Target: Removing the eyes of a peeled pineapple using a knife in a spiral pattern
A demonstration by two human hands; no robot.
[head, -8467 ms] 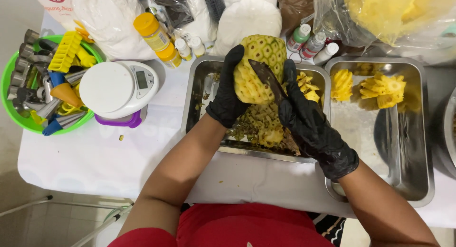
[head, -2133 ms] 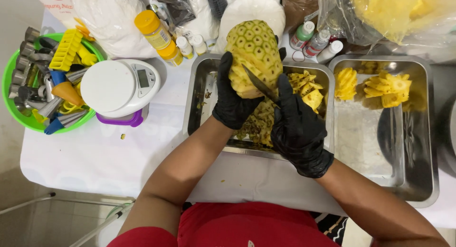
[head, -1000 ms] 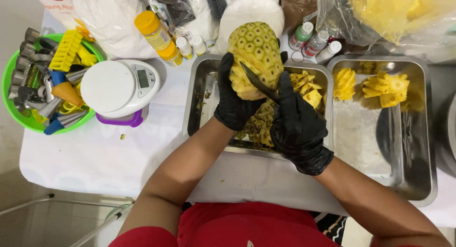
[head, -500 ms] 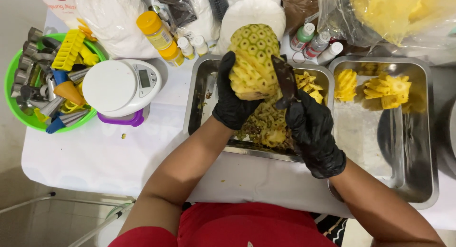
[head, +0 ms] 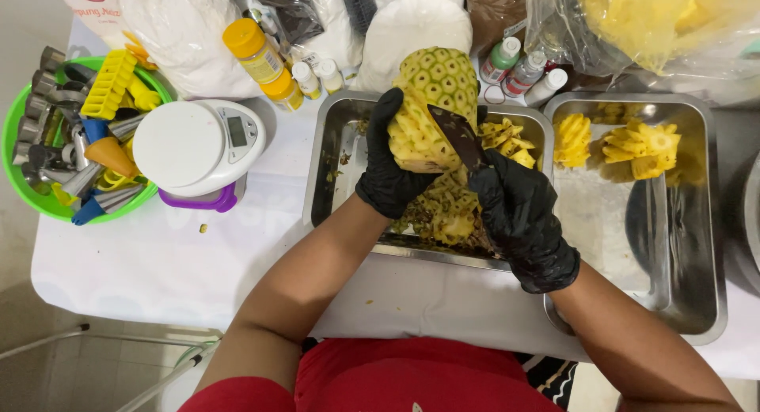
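Left gloved hand point(head: 389, 174) gripping half-peeled yellow pineapple point(head: 431, 107) – likely heavy, slippery; right gloved hand point(head: 518, 214) clenching dark-bladed knife point(head: 457, 136)

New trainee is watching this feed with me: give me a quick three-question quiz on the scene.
1. True or false: the left hand grips the pineapple.
2. What does the right hand hold? A) knife B) spoon C) bottle
3. What sits between the green bowl and the left tray?

Key: 1 true. 2 A, the knife. 3 the scale.
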